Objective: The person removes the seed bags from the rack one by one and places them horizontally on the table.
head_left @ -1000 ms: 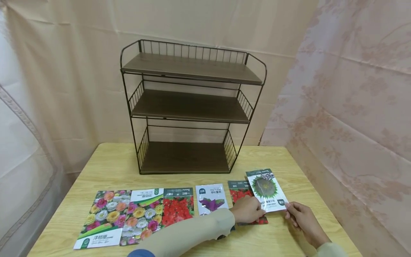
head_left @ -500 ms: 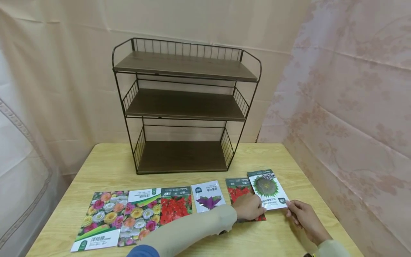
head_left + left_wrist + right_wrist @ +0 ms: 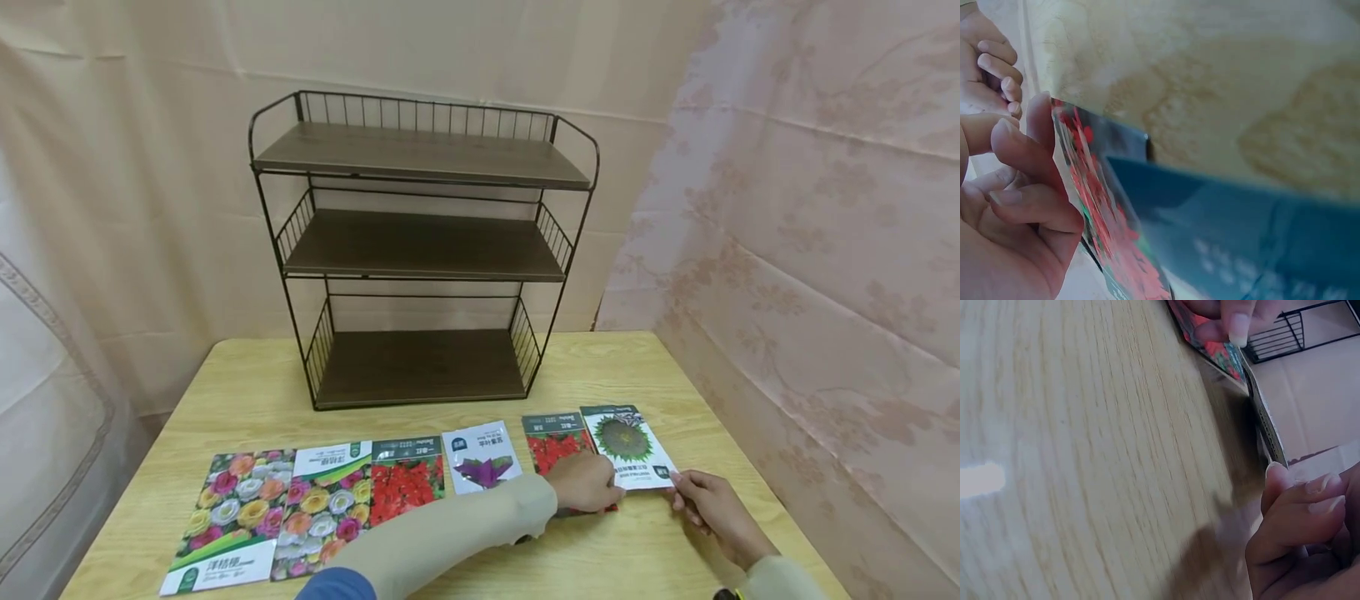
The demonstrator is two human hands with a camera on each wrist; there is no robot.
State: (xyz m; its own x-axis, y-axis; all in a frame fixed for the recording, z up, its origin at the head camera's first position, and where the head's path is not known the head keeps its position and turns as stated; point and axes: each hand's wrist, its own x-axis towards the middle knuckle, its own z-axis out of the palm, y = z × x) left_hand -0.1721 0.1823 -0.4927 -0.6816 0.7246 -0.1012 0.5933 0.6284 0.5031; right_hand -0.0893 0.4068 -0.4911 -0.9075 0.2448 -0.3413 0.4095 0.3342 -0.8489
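Note:
A sunflower seed packet (image 3: 626,442) lies at the right end of a row of packets on the wooden table (image 3: 247,392). My right hand (image 3: 701,500) pinches its lower right corner; in the right wrist view the fingertips (image 3: 1279,478) touch the packet's thin edge (image 3: 1266,434). Just left of it lies a red flower packet (image 3: 551,442). My left hand (image 3: 588,483) reaches across and sits on that packet's lower part. The left wrist view shows curled fingers (image 3: 1029,156) gripping the edge of the red flower packet (image 3: 1107,225).
Further left lie a white purple-leaf packet (image 3: 483,458), another red flower packet (image 3: 405,483) and two large rose packets (image 3: 322,508) (image 3: 225,521). A three-tier wire and wood rack (image 3: 420,250) stands at the back. Curtains hang behind and on the right.
The sunflower packet, earlier raised and overlapping the red flower packet, has come down to lie beside it. Both hands stayed at its lower corners.

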